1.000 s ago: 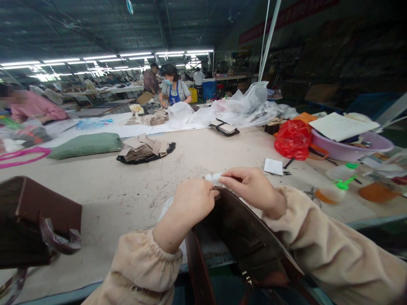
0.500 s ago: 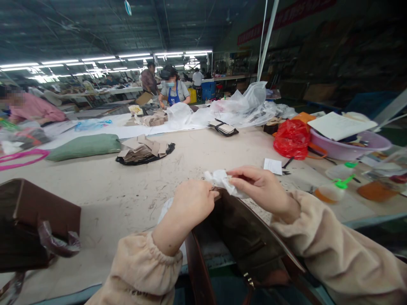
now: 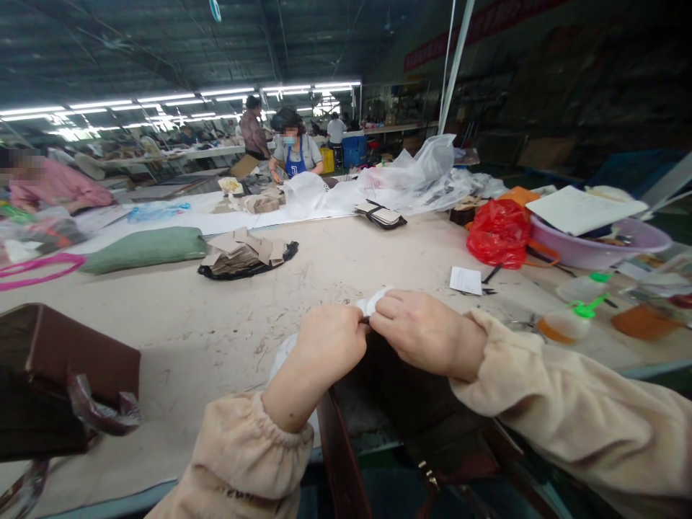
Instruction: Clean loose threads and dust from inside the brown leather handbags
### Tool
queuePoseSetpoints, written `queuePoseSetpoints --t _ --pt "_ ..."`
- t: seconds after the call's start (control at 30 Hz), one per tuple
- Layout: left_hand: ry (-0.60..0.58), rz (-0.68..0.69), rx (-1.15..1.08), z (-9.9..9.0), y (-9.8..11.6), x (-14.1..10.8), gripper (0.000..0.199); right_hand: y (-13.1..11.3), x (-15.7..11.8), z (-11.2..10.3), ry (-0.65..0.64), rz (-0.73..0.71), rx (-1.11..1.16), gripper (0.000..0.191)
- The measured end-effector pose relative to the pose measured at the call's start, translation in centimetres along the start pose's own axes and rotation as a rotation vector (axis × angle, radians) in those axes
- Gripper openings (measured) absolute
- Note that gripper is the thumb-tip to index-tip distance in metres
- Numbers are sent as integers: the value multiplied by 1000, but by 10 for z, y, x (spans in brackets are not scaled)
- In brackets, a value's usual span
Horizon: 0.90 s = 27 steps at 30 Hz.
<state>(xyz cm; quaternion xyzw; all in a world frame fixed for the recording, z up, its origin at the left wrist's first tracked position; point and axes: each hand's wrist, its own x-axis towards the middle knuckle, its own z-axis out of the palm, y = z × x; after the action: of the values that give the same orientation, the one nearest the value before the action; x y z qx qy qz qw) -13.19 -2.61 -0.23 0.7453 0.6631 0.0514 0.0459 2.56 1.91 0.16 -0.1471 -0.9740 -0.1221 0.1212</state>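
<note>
A dark brown leather bag (image 3: 427, 404) hangs over the near table edge, its rim held up between my hands. My left hand (image 3: 332, 339) is closed, fingers pinching the bag's upper corner. Right beside it, my right hand (image 3: 419, 328) is closed too, its fingertips pressed against the same rim with a crumpled white cloth or tissue (image 3: 373, 299). The cloth shows only above the fingers; the rest is hidden behind them. A brown strap (image 3: 343, 454) runs down below my left hand.
Another brown bag (image 3: 86, 367), its handle wrapped in plastic, stands at left. Farther back are a green cushion (image 3: 151, 249) and stacked brown pieces (image 3: 246, 256). At right are a red plastic bag (image 3: 497, 234), a purple basin (image 3: 595, 252) and a green-capped bottle (image 3: 567, 324). A co-worker (image 3: 295, 155) sits across.
My right hand has moved left and closed in against the bag's rim beside my left hand, bringing the white cloth along. My left hand has stayed nearly still.
</note>
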Motion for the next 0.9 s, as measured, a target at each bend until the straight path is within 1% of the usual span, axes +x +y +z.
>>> queuePoseSetpoints --t 0.1,0.2,0.3,0.4,0.47,0.57,0.63,0.7,0.73,0.8,0.83,0.87,0.9 --pt "-11 -11 -9 -2 2 1 32 1 0 0 1 -89 -77 15" --pt "-10 -10 -21 -3 6 1 31 3 -5 5 59 -106 -107 20" --pt "9 -7 -26 -1 9 2 32 4 -13 11 137 -18 -68 20" --pt "16 4 -38 0 10 2 32 3 -19 14 217 145 50 21" --pt "5 3 -49 -1 9 1 32 3 -22 13 279 255 182 23" --pt "-14 -10 -49 -3 7 0 32 5 -28 12 395 457 462 22" --pt "-16 -13 -39 -4 7 0 32 9 -34 14 484 658 707 22" --pt "-15 -14 -33 -5 8 0 33 16 -39 21 597 865 1020 22" --pt "-14 -14 -33 -5 8 0 33 19 -42 26 657 944 1182 23" --pt "-15 -15 -34 -4 8 0 33 27 -46 36 753 1030 1425 23" --pt "-16 -15 -34 -4 8 0 33 29 -48 40 771 1045 1479 24" --pt "-17 -15 -33 -4 8 0 34 30 -50 42 766 1048 1476 24" --pt "-19 -18 -31 -4 8 0 34 30 -51 42 747 1042 1422 25"
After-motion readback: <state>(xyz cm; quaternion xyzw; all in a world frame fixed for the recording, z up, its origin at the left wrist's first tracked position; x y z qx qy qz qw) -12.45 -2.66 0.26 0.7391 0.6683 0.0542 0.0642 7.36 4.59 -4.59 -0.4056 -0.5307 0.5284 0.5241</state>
